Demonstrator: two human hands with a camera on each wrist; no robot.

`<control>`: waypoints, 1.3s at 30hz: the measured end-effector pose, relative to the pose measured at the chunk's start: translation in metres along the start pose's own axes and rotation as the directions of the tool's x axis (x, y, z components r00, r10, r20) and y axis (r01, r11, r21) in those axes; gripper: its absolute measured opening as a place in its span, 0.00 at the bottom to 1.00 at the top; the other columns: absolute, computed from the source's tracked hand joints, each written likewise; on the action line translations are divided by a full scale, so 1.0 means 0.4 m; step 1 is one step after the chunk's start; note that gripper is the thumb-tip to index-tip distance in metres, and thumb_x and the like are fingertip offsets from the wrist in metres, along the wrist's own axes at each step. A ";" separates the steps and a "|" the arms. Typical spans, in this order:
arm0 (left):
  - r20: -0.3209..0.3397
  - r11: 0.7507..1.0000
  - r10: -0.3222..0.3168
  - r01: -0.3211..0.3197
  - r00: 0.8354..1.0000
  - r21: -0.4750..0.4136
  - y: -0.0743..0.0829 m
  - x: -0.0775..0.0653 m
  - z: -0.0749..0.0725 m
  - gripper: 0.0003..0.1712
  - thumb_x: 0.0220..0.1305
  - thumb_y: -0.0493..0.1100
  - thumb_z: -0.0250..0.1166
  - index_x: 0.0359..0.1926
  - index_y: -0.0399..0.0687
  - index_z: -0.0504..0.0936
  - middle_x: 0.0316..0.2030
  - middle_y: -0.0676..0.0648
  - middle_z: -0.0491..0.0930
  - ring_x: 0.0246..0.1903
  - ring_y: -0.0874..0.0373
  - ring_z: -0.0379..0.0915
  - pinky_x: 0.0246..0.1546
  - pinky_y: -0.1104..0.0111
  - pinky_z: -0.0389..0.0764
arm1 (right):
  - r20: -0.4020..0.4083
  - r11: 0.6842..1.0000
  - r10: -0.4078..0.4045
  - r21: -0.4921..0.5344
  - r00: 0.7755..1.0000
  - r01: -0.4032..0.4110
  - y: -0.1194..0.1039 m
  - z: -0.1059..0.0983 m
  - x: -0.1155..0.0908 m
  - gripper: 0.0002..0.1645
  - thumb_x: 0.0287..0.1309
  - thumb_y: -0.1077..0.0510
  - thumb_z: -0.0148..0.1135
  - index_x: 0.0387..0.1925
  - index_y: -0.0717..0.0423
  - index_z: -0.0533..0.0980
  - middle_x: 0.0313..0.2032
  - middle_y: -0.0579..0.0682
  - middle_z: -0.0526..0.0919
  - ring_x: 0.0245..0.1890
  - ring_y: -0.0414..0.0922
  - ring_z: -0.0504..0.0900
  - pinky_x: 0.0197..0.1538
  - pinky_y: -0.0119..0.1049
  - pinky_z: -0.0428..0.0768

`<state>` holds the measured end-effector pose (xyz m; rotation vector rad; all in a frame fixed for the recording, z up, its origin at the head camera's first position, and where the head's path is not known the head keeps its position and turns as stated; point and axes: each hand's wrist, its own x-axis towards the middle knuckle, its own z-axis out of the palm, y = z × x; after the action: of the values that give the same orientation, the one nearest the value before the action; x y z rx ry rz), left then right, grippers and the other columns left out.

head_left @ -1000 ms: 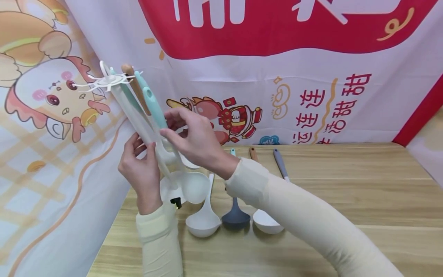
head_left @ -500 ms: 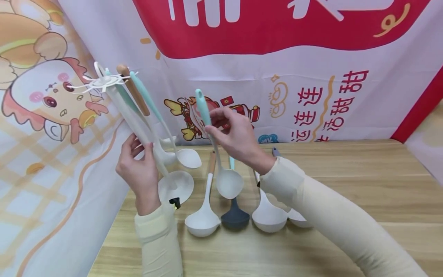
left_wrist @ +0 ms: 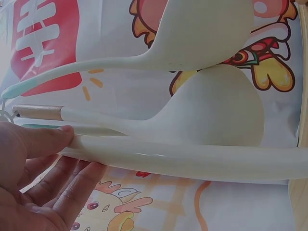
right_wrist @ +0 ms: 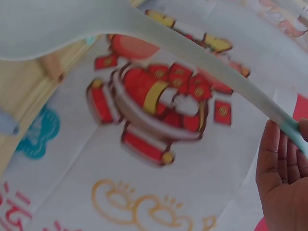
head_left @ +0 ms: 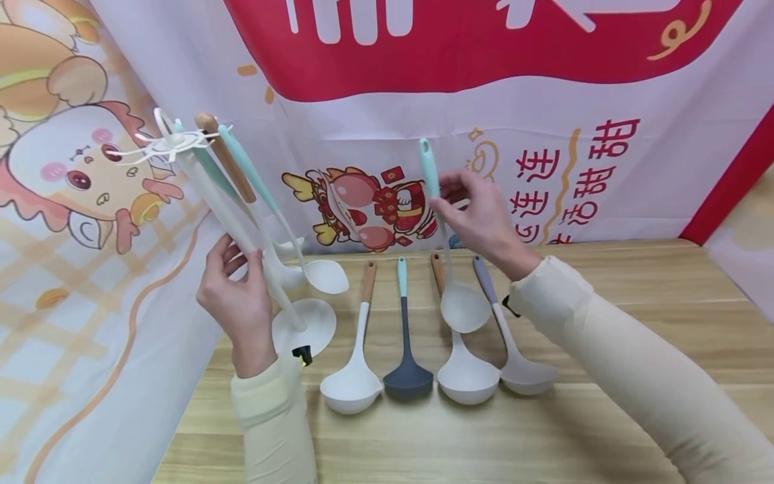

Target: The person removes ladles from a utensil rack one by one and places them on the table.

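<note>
My left hand [head_left: 238, 296] grips the white pole [head_left: 225, 205] of a utensil rack, which leans left over its round base [head_left: 320, 323]. Thumb and fingers close on that pole [left_wrist: 202, 161] in the left wrist view too. From the hooked top [head_left: 178, 142] hang several utensils, one with a wooden handle [head_left: 236, 168] and one with a mint handle [head_left: 248, 161]. Over the table, my right hand [head_left: 480, 218] pinches the mint handle of a white ladle [head_left: 465, 309], its bowl down. The right wrist view shows the same ladle [right_wrist: 202, 60] slanting from the fingers.
Side by side on the wooden table [head_left: 635, 323] lie a white ladle [head_left: 353, 384], a dark grey ladle [head_left: 408, 380], another white ladle [head_left: 468, 381] and a pale grey ladle [head_left: 527, 374]. A printed cloth [head_left: 375, 121] stands behind and along the left.
My right hand has drawn the mint-handled ladle away from the rack and carried it right, over the laid-out ladles. The left hand keeps its grip on the pole.
</note>
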<state>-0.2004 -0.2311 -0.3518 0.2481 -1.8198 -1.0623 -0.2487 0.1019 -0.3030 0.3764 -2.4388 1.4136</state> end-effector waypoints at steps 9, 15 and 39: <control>-0.003 1.000 0.009 -0.009 1.000 0.015 0.006 0.010 -0.001 0.19 0.67 0.39 0.73 0.58 0.45 0.88 0.45 0.42 0.92 0.37 0.76 0.82 0.40 0.87 0.83 | -0.019 0.983 0.116 -0.141 0.993 -0.117 0.063 -0.092 0.006 0.19 0.70 0.59 0.67 0.59 0.61 0.78 0.51 0.60 0.85 0.51 0.54 0.85 0.54 0.49 0.88; 0.000 1.000 0.006 -0.006 1.000 0.019 0.008 0.008 -0.003 0.19 0.67 0.39 0.72 0.58 0.44 0.88 0.45 0.42 0.92 0.37 0.77 0.81 0.41 0.86 0.84 | -0.010 0.956 0.194 -0.224 0.981 -0.192 0.125 -0.154 0.005 0.19 0.70 0.58 0.66 0.58 0.61 0.78 0.50 0.62 0.84 0.47 0.54 0.83 0.38 0.26 0.83; 0.013 0.999 -0.031 0.032 0.999 -0.011 0.004 -0.001 0.000 0.20 0.66 0.37 0.74 0.58 0.46 0.88 0.46 0.43 0.92 0.41 0.51 0.90 0.40 0.88 0.82 | 0.130 0.844 0.439 -0.398 0.889 -0.359 0.387 -0.249 -0.055 0.16 0.69 0.62 0.64 0.49 0.73 0.78 0.41 0.66 0.83 0.34 0.52 0.87 0.32 0.37 0.89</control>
<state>-0.1996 -0.2299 -0.3507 0.2645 -1.8259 -1.0981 -0.2731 0.2652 -0.3871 -0.0846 -3.0203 1.0540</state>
